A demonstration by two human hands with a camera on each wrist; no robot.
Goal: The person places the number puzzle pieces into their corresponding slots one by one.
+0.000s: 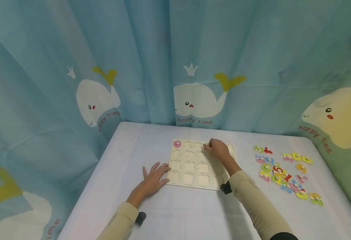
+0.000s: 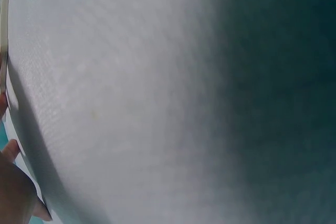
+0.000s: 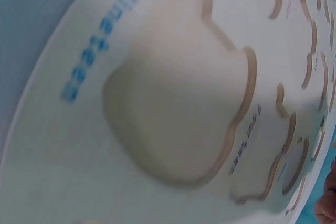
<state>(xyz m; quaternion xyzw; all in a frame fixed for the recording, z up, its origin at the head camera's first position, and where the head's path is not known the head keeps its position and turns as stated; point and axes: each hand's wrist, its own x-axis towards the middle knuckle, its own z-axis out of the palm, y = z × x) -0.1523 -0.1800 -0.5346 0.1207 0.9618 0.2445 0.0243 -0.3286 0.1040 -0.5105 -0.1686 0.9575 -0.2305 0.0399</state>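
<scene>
My left hand (image 1: 154, 179) lies loose, fingers spread, tips at the board's left edge, gripping nothing. My right hand (image 1: 218, 149) is over the top row, fingers looking bent in at the tips; can't tell if a piece is pinched there, and the right wrist view only catches a bit of hand at its edge.

Board (image 1: 190, 185) lies flat on the tabletop (image 1: 163, 213), between my hands. Pale, probably thin wood: should be stiff, fairly light, could skid on the cloth-like surface if pushed, so best steadied at an edge. Slots (image 1: 188, 165) look shallow, with shaped outlines and printed words; "Nineteen" reads in the right wrist view. A pink zero (image 1: 177, 143) sits in the top left slot.

Pieces (image 1: 278, 171) are on the right side of the tabletop, well apart from the board, some overlapping in a pile, others loose around it. Bright number shapes, probably light, rigid and smooth, not very fragile, though narrow parts might chip. Several show a pale dot, likely a peg: pinch there, thumb and finger, straight up. Overlapping ones may drag neighbours; take the top ones first.

Farther out: blue curtain (image 1: 145, 66) with whales behind the tabletop.
</scene>
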